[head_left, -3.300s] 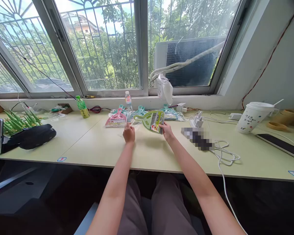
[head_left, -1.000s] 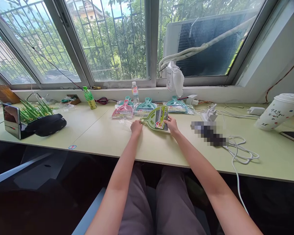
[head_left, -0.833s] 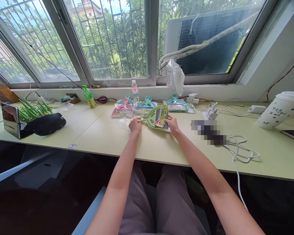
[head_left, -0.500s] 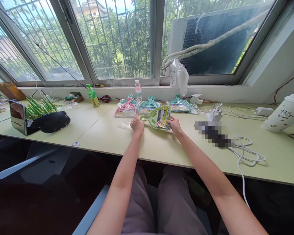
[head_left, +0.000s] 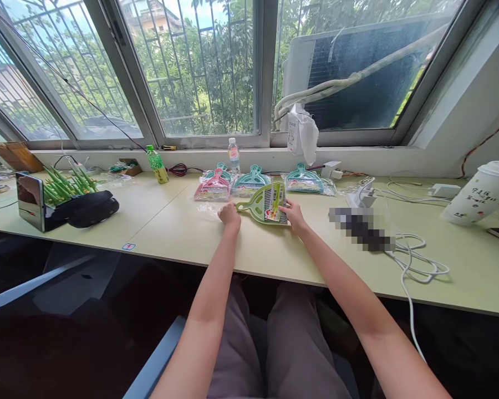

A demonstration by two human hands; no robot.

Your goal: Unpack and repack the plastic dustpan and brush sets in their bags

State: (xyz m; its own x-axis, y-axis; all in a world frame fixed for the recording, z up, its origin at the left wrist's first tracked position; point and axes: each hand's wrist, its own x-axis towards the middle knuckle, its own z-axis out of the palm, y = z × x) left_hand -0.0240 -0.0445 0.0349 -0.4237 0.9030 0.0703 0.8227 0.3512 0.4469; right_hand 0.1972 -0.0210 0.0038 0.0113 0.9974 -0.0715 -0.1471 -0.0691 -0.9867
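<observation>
A green dustpan (head_left: 261, 205) lies on the table (head_left: 183, 235) between the hands. The left hand (head_left: 230, 216) is curled at its handle tip; the right hand (head_left: 293, 214) pinches its wide edge. Whether the left fingers actually grip the handle is hidden. The label's print is unreadable.

We sit at a long pale desk (head_left: 183, 238) by a big window. Our right hand (head_left: 293, 215) holds the wide end of a green dustpan (head_left: 261, 204) with a little brush and a paper label inside it. Our left hand (head_left: 229, 216) rests on the desk by the dustpan's handle, on a clear plastic bag (head_left: 210, 209). Behind it lie a pink dustpan (head_left: 213, 189) and two teal dustpans (head_left: 251, 180) in bags. A small water bottle (head_left: 233, 155) stands near the window. A green bottle (head_left: 157, 164) stands further left. A white cable (head_left: 416, 260) lies to the right, near a big paper cup (head_left: 478, 192).
</observation>
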